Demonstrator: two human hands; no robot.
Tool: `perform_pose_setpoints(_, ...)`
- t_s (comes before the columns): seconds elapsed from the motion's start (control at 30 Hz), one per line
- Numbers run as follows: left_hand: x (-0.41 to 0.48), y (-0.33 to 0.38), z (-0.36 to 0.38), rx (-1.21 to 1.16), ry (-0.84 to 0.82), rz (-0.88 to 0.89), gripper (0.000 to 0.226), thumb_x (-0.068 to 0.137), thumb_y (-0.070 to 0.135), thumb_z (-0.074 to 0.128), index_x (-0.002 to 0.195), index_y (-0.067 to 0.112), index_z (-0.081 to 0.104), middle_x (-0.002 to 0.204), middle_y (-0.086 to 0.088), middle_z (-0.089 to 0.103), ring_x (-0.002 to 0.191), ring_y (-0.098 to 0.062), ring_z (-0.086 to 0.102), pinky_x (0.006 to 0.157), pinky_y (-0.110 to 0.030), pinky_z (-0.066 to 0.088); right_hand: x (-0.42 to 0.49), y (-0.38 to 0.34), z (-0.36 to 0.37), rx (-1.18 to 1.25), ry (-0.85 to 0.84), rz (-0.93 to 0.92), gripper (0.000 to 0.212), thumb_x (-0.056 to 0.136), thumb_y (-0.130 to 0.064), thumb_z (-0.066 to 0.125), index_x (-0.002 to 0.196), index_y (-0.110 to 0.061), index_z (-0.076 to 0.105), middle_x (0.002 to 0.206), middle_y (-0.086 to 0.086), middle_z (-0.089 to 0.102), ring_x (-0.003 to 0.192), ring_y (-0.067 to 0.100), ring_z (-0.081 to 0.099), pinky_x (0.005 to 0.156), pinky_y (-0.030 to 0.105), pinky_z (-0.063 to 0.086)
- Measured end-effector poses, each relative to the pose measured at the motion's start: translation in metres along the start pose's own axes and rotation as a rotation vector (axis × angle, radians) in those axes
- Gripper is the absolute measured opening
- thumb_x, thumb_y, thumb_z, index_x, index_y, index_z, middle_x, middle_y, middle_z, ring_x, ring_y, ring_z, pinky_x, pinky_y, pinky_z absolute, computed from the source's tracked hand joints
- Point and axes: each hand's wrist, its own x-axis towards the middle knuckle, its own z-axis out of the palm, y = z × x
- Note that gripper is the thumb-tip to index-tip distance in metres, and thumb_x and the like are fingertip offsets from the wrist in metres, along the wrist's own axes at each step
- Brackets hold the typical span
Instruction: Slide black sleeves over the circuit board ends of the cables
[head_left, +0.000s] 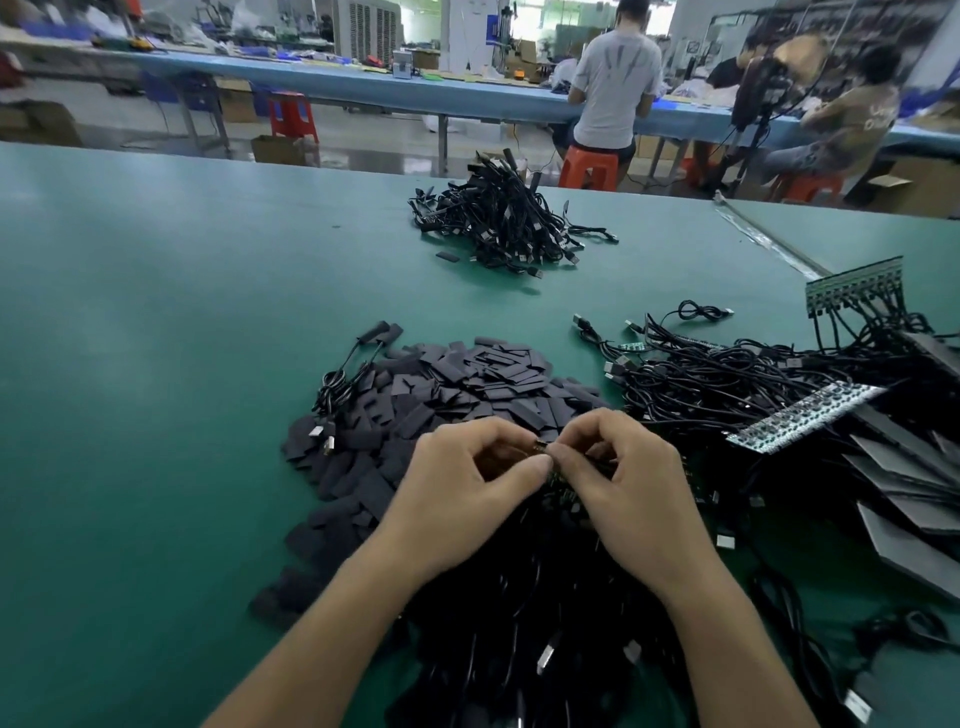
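Note:
My left hand (475, 480) and my right hand (623, 475) meet fingertip to fingertip over the near middle of the green table (156, 364). Together they pinch a small circuit board end of a cable (543, 448); whether a sleeve is on it is hidden by my fingers. A heap of flat black sleeves (457, 395) lies just behind and left of my hands. A dark tangle of cables (545, 597) lies under my wrists.
A pile of cables (498, 223) lies farther back. At the right lie loose cables with green board strips (802, 421) and a board panel (852, 286), plus dark flat sheets (909, 493). People sit on red stools at a blue bench behind.

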Motion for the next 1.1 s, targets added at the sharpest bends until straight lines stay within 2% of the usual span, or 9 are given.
perform_pose_setpoints(0.13,-0.003,-0.008,0.003,-0.108,0.004,-0.034,0.001,0.088,0.019,0.076,0.087,0.019,0.075,0.072,0.005,0.072,0.065,-0.007,0.064,0.063,-0.021,0.050,0.001,0.003,0.000,0.191,-0.054,0.086,0.015,0.086,-0.017,0.075,0.077,-0.027,0.068,0.073,-0.013,0.068,0.065,0.001,0.060,0.064,0.016,0.047)
perform_pose_setpoints(0.3,-0.002,-0.015,0.001,-0.159,-0.072,-0.045,0.007,0.092,0.021,0.071,0.087,0.018,0.073,0.070,0.002,0.065,0.063,-0.009,0.055,0.061,-0.024,0.047,0.002,0.006,-0.002,0.235,-0.162,0.128,0.003,0.088,-0.023,0.073,0.086,-0.025,0.074,0.079,-0.010,0.073,0.073,0.004,0.068,0.071,0.021,0.054)
perform_pose_setpoints(0.37,-0.002,-0.016,0.001,-0.167,-0.090,-0.045,0.007,0.093,0.023,0.070,0.087,0.020,0.073,0.071,0.002,0.065,0.065,-0.010,0.055,0.062,-0.027,0.047,0.002,0.008,-0.002,0.220,-0.177,0.133,0.007,0.090,-0.026,0.071,0.084,-0.025,0.075,0.076,-0.009,0.073,0.069,0.002,0.066,0.067,0.019,0.052)
perform_pose_setpoints(0.5,-0.001,-0.017,0.002,-0.177,-0.114,-0.049,0.012,0.092,0.033,0.067,0.088,0.023,0.072,0.071,0.001,0.061,0.066,-0.014,0.053,0.065,-0.034,0.047,0.002,0.009,-0.002,0.248,-0.211,0.165,0.011,0.092,-0.026,0.068,0.084,-0.022,0.076,0.076,-0.005,0.074,0.072,0.011,0.068,0.070,0.027,0.055)
perform_pose_setpoints(0.6,-0.001,-0.017,0.000,-0.183,-0.128,-0.048,0.012,0.093,0.033,0.066,0.088,0.024,0.072,0.072,-0.001,0.059,0.067,-0.016,0.050,0.065,-0.036,0.044,0.003,0.010,0.001,0.254,-0.225,0.154,0.013,0.093,-0.024,0.066,0.084,-0.022,0.076,0.077,-0.006,0.074,0.070,0.005,0.067,0.068,0.022,0.053)
perform_pose_setpoints(0.73,0.000,-0.018,-0.002,-0.224,-0.149,-0.035,0.012,0.095,0.022,0.067,0.088,0.015,0.073,0.070,0.002,0.061,0.065,-0.013,0.050,0.062,-0.028,0.043,0.003,0.011,0.004,0.344,-0.253,0.181,0.014,0.093,-0.019,0.065,0.084,-0.018,0.076,0.076,-0.003,0.075,0.072,0.003,0.064,0.070,0.019,0.051)
perform_pose_setpoints(0.87,0.000,-0.015,-0.005,-0.294,-0.174,-0.038,0.011,0.094,0.012,0.068,0.084,0.009,0.073,0.069,0.007,0.065,0.064,-0.005,0.055,0.062,-0.016,0.045,0.001,0.012,0.003,0.513,-0.294,0.241,0.017,0.088,-0.022,0.066,0.085,-0.008,0.076,0.077,0.006,0.073,0.073,0.009,0.064,0.073,0.022,0.052)
perform_pose_setpoints(0.93,0.000,-0.013,-0.005,-0.321,-0.163,-0.041,0.011,0.092,0.010,0.068,0.083,0.011,0.074,0.068,0.007,0.066,0.064,-0.004,0.055,0.063,-0.016,0.045,0.001,0.012,0.002,0.552,-0.311,0.247,0.022,0.084,-0.027,0.066,0.085,-0.006,0.076,0.079,0.010,0.074,0.074,0.012,0.064,0.074,0.023,0.052)
perform_pose_setpoints(1.1,-0.002,-0.014,-0.004,-0.354,-0.133,-0.046,0.009,0.091,0.010,0.070,0.084,0.007,0.074,0.071,0.001,0.067,0.067,-0.009,0.057,0.067,-0.020,0.048,0.001,0.012,0.002,0.601,-0.350,0.236,0.020,0.084,-0.028,0.065,0.081,-0.012,0.076,0.076,0.003,0.072,0.073,0.009,0.063,0.072,0.019,0.051)
